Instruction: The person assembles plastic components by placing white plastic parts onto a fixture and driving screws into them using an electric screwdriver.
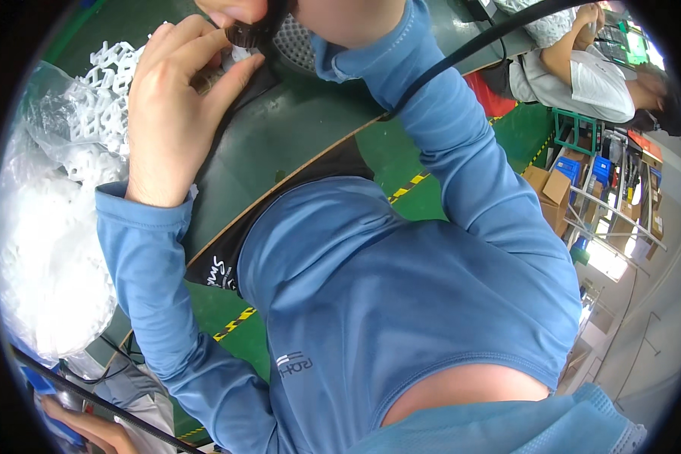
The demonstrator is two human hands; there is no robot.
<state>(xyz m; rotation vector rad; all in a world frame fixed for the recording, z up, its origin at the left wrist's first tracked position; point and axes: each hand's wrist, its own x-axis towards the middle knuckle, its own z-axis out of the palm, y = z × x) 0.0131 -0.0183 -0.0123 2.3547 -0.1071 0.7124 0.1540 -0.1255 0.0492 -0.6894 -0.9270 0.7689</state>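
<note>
My left hand (170, 106) is raised over the green table, its thumb and fingers curled around a small whitish piece (240, 54), mostly hidden by the fingers. Close by, my right hand (344, 17) comes in at the top edge and is partly cut off. Its fingers hold a black tool with a ribbed round end (244, 34), which meets the whitish piece. The rest of that tool is out of view. Beside it lies a grey round dish with a dimpled surface (295, 44).
Clear plastic bags (49, 227) full of white lattice-like plastic parts (102, 94) crowd the left. The green table's (272, 136) edge runs in front of my body. A black cable (477, 49) crosses my right sleeve. Another person (583, 83) sits at the upper right, near shelves with boxes (556, 189).
</note>
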